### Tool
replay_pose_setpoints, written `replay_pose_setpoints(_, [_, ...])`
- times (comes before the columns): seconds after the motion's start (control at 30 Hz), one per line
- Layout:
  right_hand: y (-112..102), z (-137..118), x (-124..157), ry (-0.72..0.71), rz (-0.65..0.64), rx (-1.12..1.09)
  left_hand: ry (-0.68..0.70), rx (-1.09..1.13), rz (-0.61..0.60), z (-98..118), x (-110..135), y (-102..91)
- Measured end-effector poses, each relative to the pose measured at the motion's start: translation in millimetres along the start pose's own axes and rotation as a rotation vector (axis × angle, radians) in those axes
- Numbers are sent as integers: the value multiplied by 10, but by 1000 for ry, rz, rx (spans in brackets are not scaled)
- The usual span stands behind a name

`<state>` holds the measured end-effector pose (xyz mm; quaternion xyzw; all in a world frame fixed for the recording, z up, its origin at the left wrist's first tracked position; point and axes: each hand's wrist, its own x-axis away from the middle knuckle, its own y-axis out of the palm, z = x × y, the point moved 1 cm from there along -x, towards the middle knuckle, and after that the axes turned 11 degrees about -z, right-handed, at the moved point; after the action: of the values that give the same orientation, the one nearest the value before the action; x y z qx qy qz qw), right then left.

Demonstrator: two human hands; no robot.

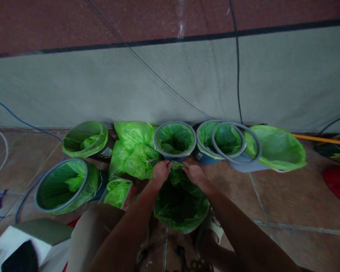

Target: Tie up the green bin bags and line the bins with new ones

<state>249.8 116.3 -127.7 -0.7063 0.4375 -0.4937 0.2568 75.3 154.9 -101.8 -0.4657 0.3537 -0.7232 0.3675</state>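
A green trash bag [181, 223] lines the bin standing between my feet, its edge folded out over the rim. At the far side of this bin, my left hand [161, 170] pinches the bag's edge. Close by on the right, my right hand [195, 173] grips the same edge, with a bunched bit of green plastic between the two hands. The bin's inside looks dark, and the bag covers most of its wall. Just beyond my hands stands a blue bin with a grey ring [175, 155] over its green liner.
Against the wall [102, 90] stand more lined bins [102, 156]. Filled green bags [136, 151] sit left of centre, near a box of green plastic [117, 192]. A loose grey ring [259, 145] leans at right. Left are a tilted lined bin [86, 177] and a blue cable [28, 124].
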Motion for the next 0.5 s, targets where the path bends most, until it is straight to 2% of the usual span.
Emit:
replay_pose_setpoints(0.1, [28,55,-19,-2,-24,63,38,7,-5,-40,33,41])
replay_pose_setpoints(0.23, [-17,68,-57,22,-36,22,6,-21,-71,-70,67,77])
replay_pose_setpoints(0.37, [60,58,70,179,5,-67,-35,1,-26,-114,115,59])
replay_pose_setpoints(0.5, [311,40,395,400,86,-198,-74,68,-26,-180,118,-38])
